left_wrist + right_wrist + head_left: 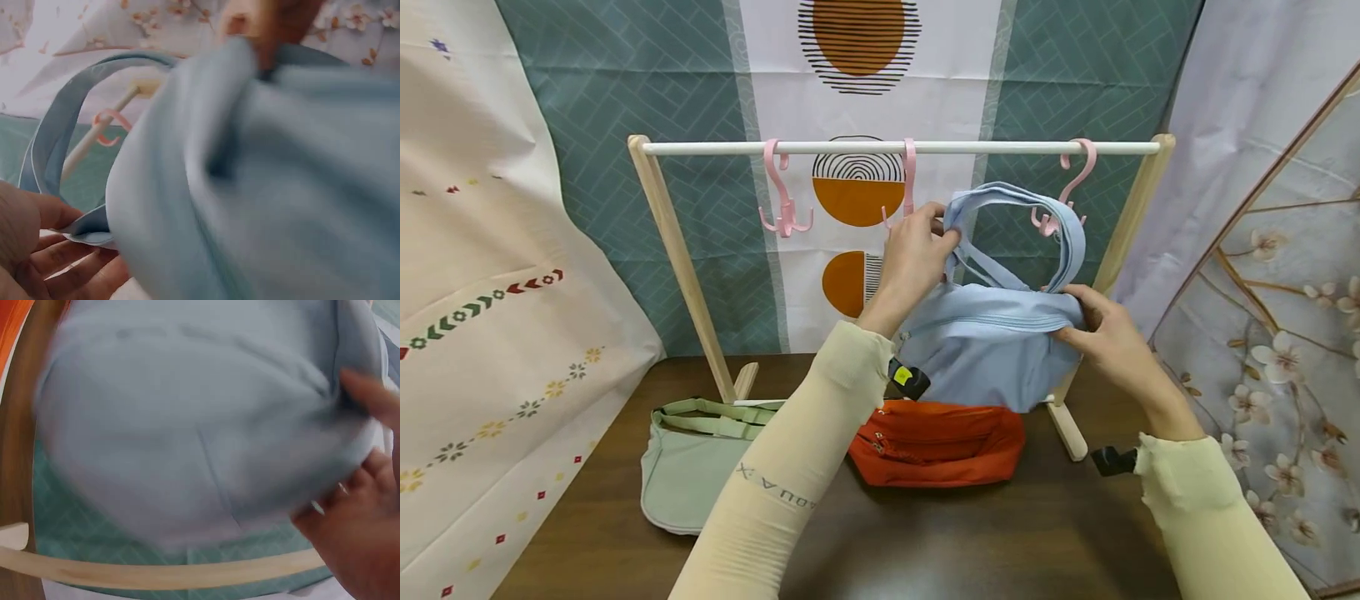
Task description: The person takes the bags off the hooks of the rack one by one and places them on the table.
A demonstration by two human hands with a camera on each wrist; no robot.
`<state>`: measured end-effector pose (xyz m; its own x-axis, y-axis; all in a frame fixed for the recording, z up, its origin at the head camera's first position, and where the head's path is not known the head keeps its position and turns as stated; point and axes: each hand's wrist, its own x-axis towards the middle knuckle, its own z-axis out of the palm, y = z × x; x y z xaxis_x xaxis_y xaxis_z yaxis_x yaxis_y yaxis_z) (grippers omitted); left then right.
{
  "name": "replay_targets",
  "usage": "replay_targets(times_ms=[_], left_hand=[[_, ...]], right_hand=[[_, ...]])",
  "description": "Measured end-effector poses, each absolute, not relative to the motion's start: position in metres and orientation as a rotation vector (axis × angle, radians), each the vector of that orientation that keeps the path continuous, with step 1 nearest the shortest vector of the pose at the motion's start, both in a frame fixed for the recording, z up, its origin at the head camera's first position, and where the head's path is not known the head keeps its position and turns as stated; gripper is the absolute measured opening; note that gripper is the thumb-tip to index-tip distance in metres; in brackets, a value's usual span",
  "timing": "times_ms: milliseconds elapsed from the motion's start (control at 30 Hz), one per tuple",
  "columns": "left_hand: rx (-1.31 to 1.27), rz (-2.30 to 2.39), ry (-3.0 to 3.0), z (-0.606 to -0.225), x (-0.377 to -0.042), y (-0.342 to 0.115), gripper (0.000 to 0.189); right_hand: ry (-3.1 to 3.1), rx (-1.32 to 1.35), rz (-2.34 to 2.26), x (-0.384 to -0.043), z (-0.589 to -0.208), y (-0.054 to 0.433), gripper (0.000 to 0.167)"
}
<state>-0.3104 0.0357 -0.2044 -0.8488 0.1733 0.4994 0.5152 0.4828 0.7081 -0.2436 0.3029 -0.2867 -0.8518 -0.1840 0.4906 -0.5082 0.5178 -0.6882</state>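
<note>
A light blue cloth bag (992, 350) with a zipper along its top is held up in front of the rack, clear above the table. Its looped strap (1071, 250) arches above the body. My left hand (917, 250) pinches the strap at its left side, thumb over the cloth in the left wrist view. My right hand (1101, 333) grips the bag's upper right corner, the thumb in front and fingers behind. Pink hooks (786, 200) hang on the rack's white bar (850, 148); the right pink hook (1067, 200) shows through the strap loop, behind it.
An orange-red bag (940, 458) lies on the table (1000, 542) below the blue one. A sage green bag (685, 483) lies to the left, partly behind my left sleeve. Wooden legs (685, 267) carry the rack. Patterned cloths hang at the back and sides.
</note>
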Motion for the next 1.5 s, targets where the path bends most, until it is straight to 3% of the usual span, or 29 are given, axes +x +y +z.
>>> replay_targets(times_ms=[167,367,500,600,700,767,1133,1333,1500], left_hand=[[-0.688,-1.253,-2.38,-0.224,-0.308,0.03,0.024],[-0.987,-1.782,-2.26,-0.248,-0.307,0.026,0.035],[-1.169,-2.023,-2.18,-0.261,-0.307,0.022,0.054],[-1.282,-2.115,-2.183,-0.269,-0.303,0.019,0.079],[-1.362,-2.076,-2.235,-0.275,-0.299,0.02,0.103],[-1.396,-2.002,-2.254,-0.279,-0.297,0.023,0.109],[-1.349,-1.769,-2.242,-0.292,-0.282,0.054,0.079],[-1.339,-1.791,-2.235,-0.307,-0.273,0.072,0.078],[-1.281,-1.791,-2.242,-0.326,-0.263,0.087,0.069]], right_hand=[[-2.356,0.364,1.186,-0.245,-0.275,0.303,0.039],[-2.369,0.367,1.144,-0.246,-0.264,0.306,0.031],[-2.383,0.369,1.142,-0.245,-0.259,0.31,0.029],[-2.392,0.346,1.147,-0.243,-0.256,0.316,0.03],[-2.402,0.298,1.144,-0.239,-0.254,0.322,0.029],[-2.398,0.268,1.148,-0.236,-0.253,0.325,0.028],[-2.404,0.198,1.142,-0.212,-0.254,0.345,0.025],[-2.382,0.138,1.029,-0.192,-0.265,0.355,0.015],[-2.382,0.088,0.982,-0.18,-0.282,0.363,0.021]])
